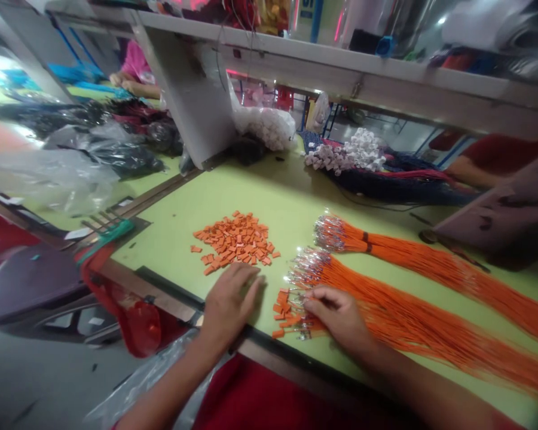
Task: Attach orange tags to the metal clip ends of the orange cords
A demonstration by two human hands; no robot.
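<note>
My left hand (pixel 230 301) lies flat on the green table (pixel 273 197), fingers stretched out and touching the near edge of a pile of small orange plastic housings (pixel 235 242). My right hand (pixel 341 315) rests on a bundle of orange wires with metal terminals (pixel 385 304), fingers curled in a pinch at the terminal ends. A few loose orange housings (pixel 281 307) lie between the two hands. A second orange wire bundle (pixel 407 254) lies farther back.
White connectors on dark wire bundles (pixel 354 152) lie at the back. A bag of white parts (pixel 269 125) sits by a grey upright post (pixel 192 89). Plastic bags (pixel 72 161) cover the left bench. Another person's arm (pixel 134 86) shows far left; a red-sleeved person (pixel 497 155) sits at right.
</note>
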